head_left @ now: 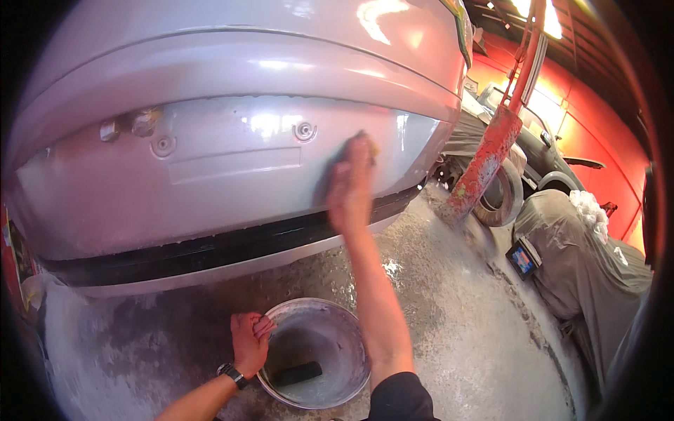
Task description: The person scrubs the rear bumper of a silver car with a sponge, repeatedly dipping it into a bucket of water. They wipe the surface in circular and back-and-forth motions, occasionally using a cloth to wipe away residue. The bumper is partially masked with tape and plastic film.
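My right hand [351, 182] presses against the right part of a wet, silvery car bumper [232, 196], with the arm stretched forward. It is blurred; a dark and yellowish edge shows at the fingertips, but the thing under them is too hidden to name. Below the bumper stands a round bucket [344, 337], its inside pale and wet. A dark block [298, 373] lies in its bottom. My left hand [250, 342], a watch on its wrist, is closed on the bucket's left rim.
A black strip [175, 245] runs along the bumper's lower edge. On the right rises a worn red post [484, 161], with a tyre [502, 196] behind it. A grey cover [569, 252] drapes something there, with a small lit screen [523, 258] beside it. The concrete floor [463, 337] is wet.
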The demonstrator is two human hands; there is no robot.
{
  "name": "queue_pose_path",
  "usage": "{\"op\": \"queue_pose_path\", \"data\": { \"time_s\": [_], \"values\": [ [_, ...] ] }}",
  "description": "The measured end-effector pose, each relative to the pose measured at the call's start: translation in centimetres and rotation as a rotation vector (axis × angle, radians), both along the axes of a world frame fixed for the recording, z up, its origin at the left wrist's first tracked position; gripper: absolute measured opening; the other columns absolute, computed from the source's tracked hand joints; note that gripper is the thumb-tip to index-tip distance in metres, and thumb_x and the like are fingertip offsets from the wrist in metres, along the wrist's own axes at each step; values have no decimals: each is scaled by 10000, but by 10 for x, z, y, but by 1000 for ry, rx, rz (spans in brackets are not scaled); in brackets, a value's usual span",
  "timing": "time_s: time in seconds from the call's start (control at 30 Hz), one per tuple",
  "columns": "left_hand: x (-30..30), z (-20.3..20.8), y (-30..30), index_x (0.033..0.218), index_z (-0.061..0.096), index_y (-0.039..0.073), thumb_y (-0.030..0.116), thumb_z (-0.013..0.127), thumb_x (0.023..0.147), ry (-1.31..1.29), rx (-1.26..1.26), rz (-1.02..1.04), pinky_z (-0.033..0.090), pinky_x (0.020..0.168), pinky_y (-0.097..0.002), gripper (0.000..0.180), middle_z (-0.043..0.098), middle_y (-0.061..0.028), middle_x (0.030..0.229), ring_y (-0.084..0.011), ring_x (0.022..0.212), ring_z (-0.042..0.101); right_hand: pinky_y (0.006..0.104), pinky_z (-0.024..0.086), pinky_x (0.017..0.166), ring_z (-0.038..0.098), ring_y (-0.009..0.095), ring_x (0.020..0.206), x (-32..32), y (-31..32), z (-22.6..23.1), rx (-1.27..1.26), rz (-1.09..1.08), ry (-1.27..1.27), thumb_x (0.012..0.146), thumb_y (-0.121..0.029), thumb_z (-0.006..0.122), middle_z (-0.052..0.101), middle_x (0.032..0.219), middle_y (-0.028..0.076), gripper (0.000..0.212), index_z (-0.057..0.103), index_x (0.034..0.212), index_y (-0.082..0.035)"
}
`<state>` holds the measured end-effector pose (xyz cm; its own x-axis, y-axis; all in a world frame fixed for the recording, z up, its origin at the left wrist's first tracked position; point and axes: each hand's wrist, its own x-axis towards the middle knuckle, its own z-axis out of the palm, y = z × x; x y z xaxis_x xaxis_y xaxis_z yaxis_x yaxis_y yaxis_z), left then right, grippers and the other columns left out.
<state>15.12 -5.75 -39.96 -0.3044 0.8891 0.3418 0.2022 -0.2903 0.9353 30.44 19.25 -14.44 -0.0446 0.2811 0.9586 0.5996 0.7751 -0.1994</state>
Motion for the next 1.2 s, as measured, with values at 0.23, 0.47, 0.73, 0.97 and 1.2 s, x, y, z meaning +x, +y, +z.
{"op": "queue_pose_path", "data": {
  "time_s": [0.23, 0.47, 0.73, 0.97, 1.2],
  "values": [
    [-4, 1, 5, 1161, 510, -47, -224, 577, 856, 196, -57, 121, 632, 942, -337, 359, 443, -136, 1156, -223, 985, 613, 720, 141, 1229, 225, 385, 1612, 29, 32, 13, -152, -155, -44, 1035, -210, 568, 257, 1737, 187, 696, 295, 1663, -90],
    [0, 19, 4, 1168, 450, -43, -239, 552, 868, -105, -22, -12, 624, 963, -340, 373, 474, -88, 1028, -152, 942, 601, 719, 143, 1227, 229, 403, 1606, -19, -6, -11, -76, 62, -275, 1008, -212, 597, 278, 1724, 195, 741, 280, 1658, -53],
    [-1, 1, 8, 1166, 451, -46, -233, 597, 860, 12, -19, 14, 647, 919, -356, 388, 455, -123, 1116, -187, 959, 633, 717, 110, 1232, 235, 455, 1589, -11, 36, 40, -34, -106, 32, 1033, -240, 569, 301, 1690, 273, 699, 309, 1629, 17],
    [-3, 2, 6, 1165, 463, -40, -243, 591, 856, 14, -43, 11, 647, 929, -365, 391, 451, -129, 1129, -200, 998, 648, 730, 182, 1211, 298, 421, 1574, 43, 58, 56, -119, -268, -43, 1053, -258, 538, 304, 1705, 218, 644, 347, 1624, -30],
    [3, 13, 3, 1183, 455, -37, -240, 590, 875, -79, -37, -27, 641, 956, -365, 392, 473, -128, 1140, -195, 1042, 657, 720, 155, 1235, 263, 382, 1595, 39, 49, 52, 1, -145, -208, 1029, -258, 556, 312, 1720, 140, 686, 318, 1653, -97]
  ]
}}
